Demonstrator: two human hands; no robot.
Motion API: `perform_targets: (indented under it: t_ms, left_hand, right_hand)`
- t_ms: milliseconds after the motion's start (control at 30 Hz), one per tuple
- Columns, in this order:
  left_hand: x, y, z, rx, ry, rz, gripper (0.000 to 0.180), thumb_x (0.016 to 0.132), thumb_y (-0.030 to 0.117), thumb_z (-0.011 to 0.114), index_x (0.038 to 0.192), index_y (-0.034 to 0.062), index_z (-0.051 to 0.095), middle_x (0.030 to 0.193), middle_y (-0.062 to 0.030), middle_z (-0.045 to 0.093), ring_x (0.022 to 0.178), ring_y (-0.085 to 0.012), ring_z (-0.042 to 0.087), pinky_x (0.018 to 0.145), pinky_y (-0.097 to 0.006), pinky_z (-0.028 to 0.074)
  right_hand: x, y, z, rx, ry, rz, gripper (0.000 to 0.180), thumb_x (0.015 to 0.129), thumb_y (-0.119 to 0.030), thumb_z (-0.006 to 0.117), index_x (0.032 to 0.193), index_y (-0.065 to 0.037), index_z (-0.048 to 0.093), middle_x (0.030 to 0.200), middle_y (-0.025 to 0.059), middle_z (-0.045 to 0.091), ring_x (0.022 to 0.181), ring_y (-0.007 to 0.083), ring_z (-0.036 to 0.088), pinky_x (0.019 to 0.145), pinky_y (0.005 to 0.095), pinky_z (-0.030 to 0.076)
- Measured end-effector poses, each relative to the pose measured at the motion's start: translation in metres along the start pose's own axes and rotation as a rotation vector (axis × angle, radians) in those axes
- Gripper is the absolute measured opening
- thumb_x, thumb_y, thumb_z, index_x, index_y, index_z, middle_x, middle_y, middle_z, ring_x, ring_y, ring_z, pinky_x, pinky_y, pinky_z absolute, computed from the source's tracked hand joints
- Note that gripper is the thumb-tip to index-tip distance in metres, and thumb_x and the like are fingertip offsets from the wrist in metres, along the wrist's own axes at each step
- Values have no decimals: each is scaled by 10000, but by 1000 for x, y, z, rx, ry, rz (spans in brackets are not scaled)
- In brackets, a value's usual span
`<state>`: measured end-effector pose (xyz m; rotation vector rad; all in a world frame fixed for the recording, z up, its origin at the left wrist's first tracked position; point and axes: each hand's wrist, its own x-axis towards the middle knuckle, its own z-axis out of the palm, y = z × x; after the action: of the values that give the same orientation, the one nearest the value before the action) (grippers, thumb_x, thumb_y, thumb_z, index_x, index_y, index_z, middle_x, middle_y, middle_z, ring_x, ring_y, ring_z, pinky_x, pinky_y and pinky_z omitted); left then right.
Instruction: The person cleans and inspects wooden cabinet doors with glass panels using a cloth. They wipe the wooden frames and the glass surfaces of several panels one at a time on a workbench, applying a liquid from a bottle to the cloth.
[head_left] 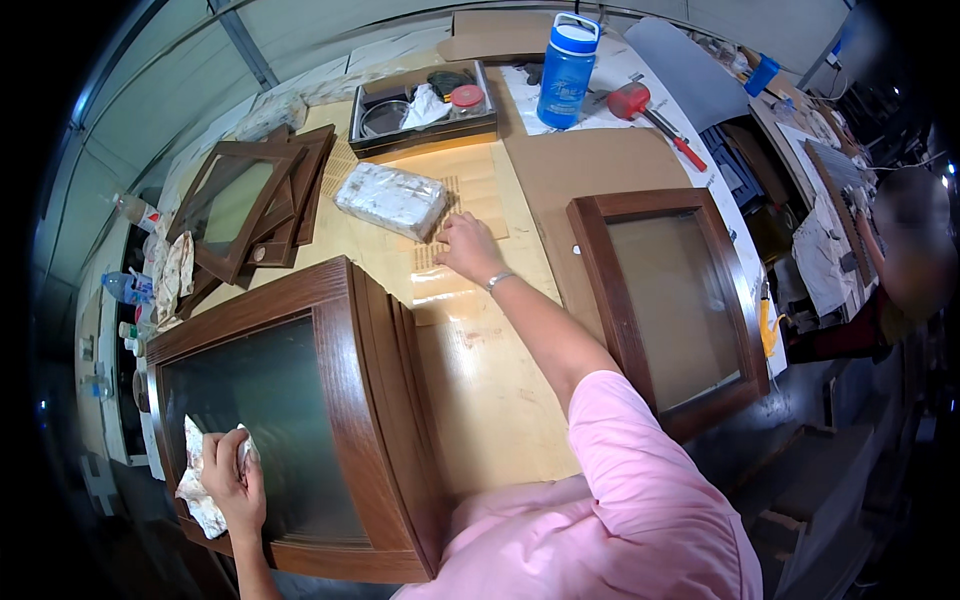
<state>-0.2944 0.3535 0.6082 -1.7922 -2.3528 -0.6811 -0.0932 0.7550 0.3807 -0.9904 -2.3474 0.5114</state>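
Workshop setting; long pale wooden worktop (490, 400) runs from near edge to far edge, partly covered by brown cardboard sheets.

Near left corner: stack of dark-stained wooden cabinet doors (330, 400) with frosted glass panels, top door lying flat. Left hand (235, 480), grip closed round a crumpled white cloth (200, 475), pressed on the glass near the frame's left rail.

Far left: loose pile of smaller brown frames (255, 205), overlapping at angles, just beside the worktop's left edge.

Centre: white, mottled rectangular block (392, 200), lying flat. Right hand (468, 248), grip loosely open, holding nothing, fingers spread down on the worktop just beside the block's right end; metal bracelet on the wrist.

Far centre: shallow dark tray (425, 135) holding a round tin, a rag and a red-lidded jar. Blue bottle (567, 70) with white cap, upright, right of the tray. Red-headed mallet (650, 115) lying beside it.

Right edge: single framed glass door (670, 300), flat on cardboard, near corner overhanging. Bare wood between the stack and this door is open.
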Motion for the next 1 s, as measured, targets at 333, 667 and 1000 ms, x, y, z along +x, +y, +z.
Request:
perform_targets:
  t_ms: [333,667,1000]
  left_hand:
    - [-1,0,-1,-35,-55,-90,218,846,64,575,1041,-29,606,924,-142,518,823,-281,540,749,-347,440]
    - [1,-2,1,-11,4,10,220,849,62,594,1051,-22,618,887,-136,519,724,-256,542,642,-334,441]
    - [0,-2,1,-4,1,18,214,855,56,589,1055,-14,621,899,-136,527,721,-253,543,635,-328,442]
  right_hand:
    - [-17,8,-12,54,-168,-116,150,743,-171,756,818,-43,733,947,52,638,1004,240,586,861,371,510]
    - [-11,4,-4,-165,-206,-295,133,763,-157,692,711,-35,693,896,61,622,953,245,596,819,377,530]
    - [-11,10,2,-202,-147,-365,121,787,-113,644,690,-45,669,854,63,624,914,246,610,782,379,538]
